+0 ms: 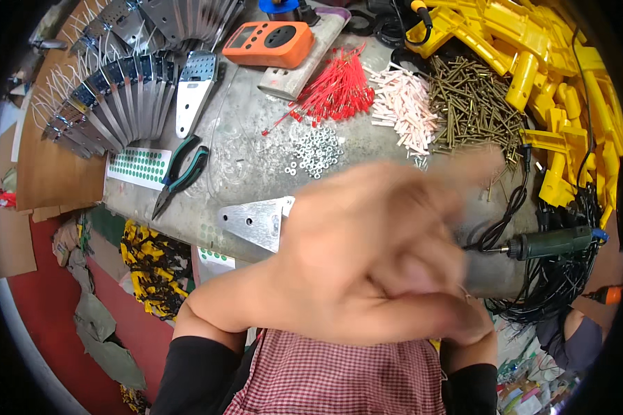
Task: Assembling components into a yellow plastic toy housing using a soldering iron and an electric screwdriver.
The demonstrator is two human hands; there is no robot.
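Observation:
My left hand (346,242) is raised over the middle of the bench, large and smeared by motion. It hides much of my right hand (464,318), which shows only as a blurred part near the right wrist. The hands overlap, and whether either one holds something cannot be made out. A tapered metal plate with holes (256,220) lies at the bench's near edge, partly covered by my left hand. Small metal nuts (316,151) lie scattered just beyond the hands. A pile of brass-coloured screws (474,104) sits past the blurred fingers at the right.
Pliers (181,176) lie by a green-dotted sticker sheet (138,164). Metal plates with wires (118,104) stand in rows far left. Behind are an orange multimeter (270,43), red-wired parts (339,86), pale sleeves (405,104) and yellow plastic housings (567,131). A green electric screwdriver (550,243) lies right.

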